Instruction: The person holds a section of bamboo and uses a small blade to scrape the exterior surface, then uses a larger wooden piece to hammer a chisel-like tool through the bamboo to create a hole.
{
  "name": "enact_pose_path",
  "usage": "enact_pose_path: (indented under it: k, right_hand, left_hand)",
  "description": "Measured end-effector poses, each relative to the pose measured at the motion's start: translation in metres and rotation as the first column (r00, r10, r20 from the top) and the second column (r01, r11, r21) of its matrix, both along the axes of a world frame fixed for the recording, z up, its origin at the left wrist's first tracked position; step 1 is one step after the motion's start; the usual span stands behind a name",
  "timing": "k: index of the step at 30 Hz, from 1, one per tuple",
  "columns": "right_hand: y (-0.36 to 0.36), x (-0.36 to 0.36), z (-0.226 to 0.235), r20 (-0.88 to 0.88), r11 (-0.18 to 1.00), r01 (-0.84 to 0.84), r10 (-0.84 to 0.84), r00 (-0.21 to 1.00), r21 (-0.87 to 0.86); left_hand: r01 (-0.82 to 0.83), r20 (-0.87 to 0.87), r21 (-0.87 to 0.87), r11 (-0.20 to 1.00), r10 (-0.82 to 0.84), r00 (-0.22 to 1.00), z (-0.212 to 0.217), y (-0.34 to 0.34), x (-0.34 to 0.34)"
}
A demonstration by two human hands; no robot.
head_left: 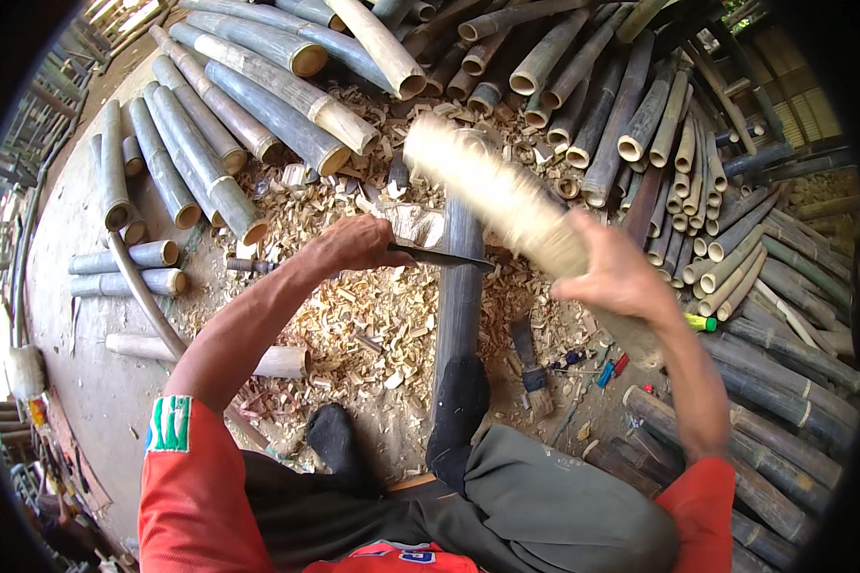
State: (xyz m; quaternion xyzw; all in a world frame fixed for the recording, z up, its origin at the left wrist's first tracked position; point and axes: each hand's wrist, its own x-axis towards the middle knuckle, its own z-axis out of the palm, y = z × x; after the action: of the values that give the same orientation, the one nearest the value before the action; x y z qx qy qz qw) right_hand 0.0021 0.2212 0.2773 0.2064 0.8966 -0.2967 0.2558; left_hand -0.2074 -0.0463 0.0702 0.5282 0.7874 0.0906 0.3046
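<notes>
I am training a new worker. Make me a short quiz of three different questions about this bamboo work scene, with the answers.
1. True or false: the left hand holds a knife laid across the dark bamboo piece.
2. What does the right hand grip? A) a paintbrush B) a pale, blurred wooden club C) a green hose
3. Fill in: one black-socked foot rests on the near end of the dark bamboo ______.

Key: 1 true. 2 B; the paintbrush lies on the ground among the shavings. 3 piece.
</notes>
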Motion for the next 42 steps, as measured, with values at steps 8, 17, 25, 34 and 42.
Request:
enact_pose_path:
  k: [8, 17, 25, 34, 42]
  right_hand:
    - [-0.025, 0.049, -0.109, -0.518, 0.929, 0.226, -0.352, 0.779, -0.292]
    - [0.003, 0.049, -0.055, -0.371, 0.84, 0.165, -0.393, 0.841, -0.516]
    - [0.002, 0.093, -0.071, -0.236, 0.681, 0.402, -0.642, 0.729, -0.612]
    - [-0.016, 0.105, -0.086, -0.183, 0.619, 0.417, -0.677, 0.713, -0.665]
    - [-0.021, 0.11, -0.082, -0.179, 0.623, 0.431, -0.68, 0.711, -0.653]
  left_hand:
    - [0.02, -0.003, -0.045, 0.999, -0.021, 1.0, -0.005, 0.022, 0.005]
    - [0.038, 0.427, -0.417, 0.908, 0.159, 0.89, -0.014, 0.016, -0.022]
    - [0.057, -0.402, 0.297, 0.953, 0.071, 0.913, -0.001, -0.032, 0.076]
    - [-0.321, -0.14, 0.194, 0.927, 0.35, 0.926, -0.02, -0.057, 0.092]
    - [-0.933, 0.568, -0.06, 0.356, 0.781, 0.261, -0.053, -0.055, 0.052]
